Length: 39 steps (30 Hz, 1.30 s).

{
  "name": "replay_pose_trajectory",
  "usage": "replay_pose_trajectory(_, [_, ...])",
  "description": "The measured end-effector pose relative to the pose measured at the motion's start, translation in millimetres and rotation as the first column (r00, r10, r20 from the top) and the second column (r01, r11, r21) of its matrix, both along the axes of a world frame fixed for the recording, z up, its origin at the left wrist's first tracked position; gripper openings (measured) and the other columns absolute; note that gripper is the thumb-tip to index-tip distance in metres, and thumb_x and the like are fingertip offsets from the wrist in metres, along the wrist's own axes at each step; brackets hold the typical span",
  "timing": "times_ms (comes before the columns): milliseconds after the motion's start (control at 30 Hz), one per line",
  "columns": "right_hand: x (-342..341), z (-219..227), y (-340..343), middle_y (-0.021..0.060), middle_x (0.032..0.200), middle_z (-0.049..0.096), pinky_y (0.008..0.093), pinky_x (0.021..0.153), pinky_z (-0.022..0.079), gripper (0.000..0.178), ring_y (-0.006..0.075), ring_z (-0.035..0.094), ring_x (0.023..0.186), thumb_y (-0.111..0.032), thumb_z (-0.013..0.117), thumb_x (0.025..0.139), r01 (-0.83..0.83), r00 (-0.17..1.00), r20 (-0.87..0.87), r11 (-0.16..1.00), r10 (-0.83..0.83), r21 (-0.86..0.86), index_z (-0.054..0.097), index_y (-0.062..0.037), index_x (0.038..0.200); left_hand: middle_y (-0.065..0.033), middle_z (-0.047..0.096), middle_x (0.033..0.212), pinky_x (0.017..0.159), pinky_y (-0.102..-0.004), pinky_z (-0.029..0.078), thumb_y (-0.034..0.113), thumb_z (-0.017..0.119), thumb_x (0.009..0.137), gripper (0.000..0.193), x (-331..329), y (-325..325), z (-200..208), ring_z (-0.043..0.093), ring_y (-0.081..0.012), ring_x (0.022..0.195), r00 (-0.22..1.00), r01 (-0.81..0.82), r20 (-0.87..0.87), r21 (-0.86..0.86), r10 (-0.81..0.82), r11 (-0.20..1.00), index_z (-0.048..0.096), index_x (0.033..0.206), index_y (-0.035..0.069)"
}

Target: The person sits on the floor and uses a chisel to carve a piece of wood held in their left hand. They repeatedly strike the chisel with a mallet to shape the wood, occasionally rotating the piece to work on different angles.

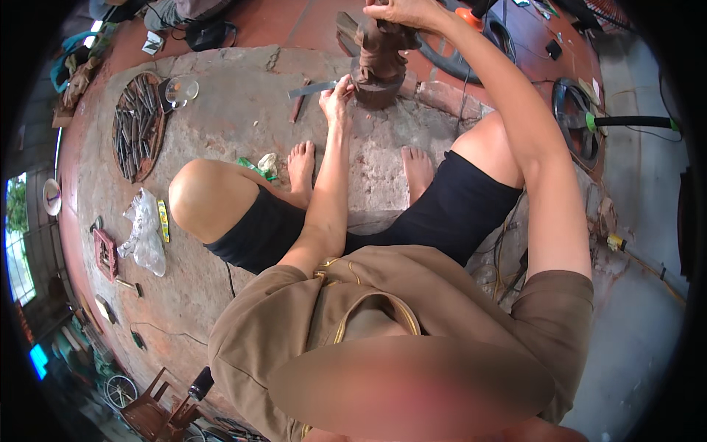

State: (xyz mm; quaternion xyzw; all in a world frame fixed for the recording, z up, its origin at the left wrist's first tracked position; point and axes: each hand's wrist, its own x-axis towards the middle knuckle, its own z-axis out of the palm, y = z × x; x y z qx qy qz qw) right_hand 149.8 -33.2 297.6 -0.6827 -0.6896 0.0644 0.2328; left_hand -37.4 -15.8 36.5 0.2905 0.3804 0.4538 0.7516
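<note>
A dark brown carved wooden figure [377,62] stands upright on the rough floor ahead of me, its top near the picture's upper edge. My right hand [403,10] reaches over it, with bent fingers closed on its top. Close to the carving's base, on the left side, my left hand [336,99] pinches a flat grey metal strip [312,89] that points left. Whether the strip is a blade or a file I cannot tell. A thin reddish-brown stick [297,105] lies on the floor just beneath it.
A round basket [138,127] full of slim carving tools lies at left, beside a clear glass bowl [182,90]. Nearer are a plastic bag [144,236] and a red crate-like object [105,254]. Black ring-shaped objects [577,124] and cables lie at right.
</note>
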Motion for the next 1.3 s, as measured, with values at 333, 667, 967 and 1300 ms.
replay_pose_trajectory(333, [16.9,-2.6,8.1,0.0140,0.077,0.067,0.0361,0.065,0.051,0.029,0.0266,0.066,0.072,-0.032,0.066,0.072,-0.068,0.996,-0.063,0.998,0.067,-0.010,0.067,-0.0051,0.083,-0.0088,0.070,0.097,0.071,-0.0296,0.053,0.013,0.076,0.080,0.026,-0.6,-1.7,4.1,0.066,-0.0155,0.079,0.996,0.082,-0.040,0.109,-0.078,0.991,0.065,0.100,0.000])
replay_pose_trajectory(667, [17.6,-0.4,6.3,0.0143,0.074,0.065,0.0367,0.063,0.050,0.027,0.0268,0.065,0.069,-0.029,0.063,0.072,-0.060,0.995,-0.076,0.998,0.058,-0.026,0.065,-0.0040,0.080,-0.0048,0.069,0.084,0.073,-0.0272,0.049,0.015,0.080,0.075,0.025,1.8,-4.0,10.7,0.063,-0.0118,0.075,0.990,0.084,-0.129,0.232,-0.055,0.969,0.070,0.093,0.002])
replay_pose_trajectory(967, [24.8,-5.3,9.7,0.0149,0.069,0.060,0.0384,0.059,0.047,0.024,0.0296,0.062,0.065,-0.027,0.062,0.071,-0.114,0.994,0.005,0.993,0.114,0.027,0.060,-0.0031,0.072,-0.0091,0.070,0.082,0.074,-0.0282,0.052,0.012,0.079,0.075,0.020,1.4,0.8,5.8,0.066,-0.0153,0.073,0.987,0.090,-0.153,0.220,-0.057,0.971,0.068,0.086,-0.002])
replay_pose_trajectory(1300, [25.9,-6.1,4.0,0.0140,0.067,0.055,0.0388,0.058,0.044,0.021,0.0305,0.058,0.063,-0.023,0.063,0.069,-0.166,0.986,0.047,0.983,0.162,0.080,0.054,-0.0034,0.069,-0.0099,0.068,0.088,0.075,-0.0295,0.055,0.006,0.076,0.077,0.022,4.3,-9.7,8.3,0.067,-0.0170,0.076,0.994,0.087,-0.081,0.131,-0.077,0.988,0.066,0.094,-0.004])
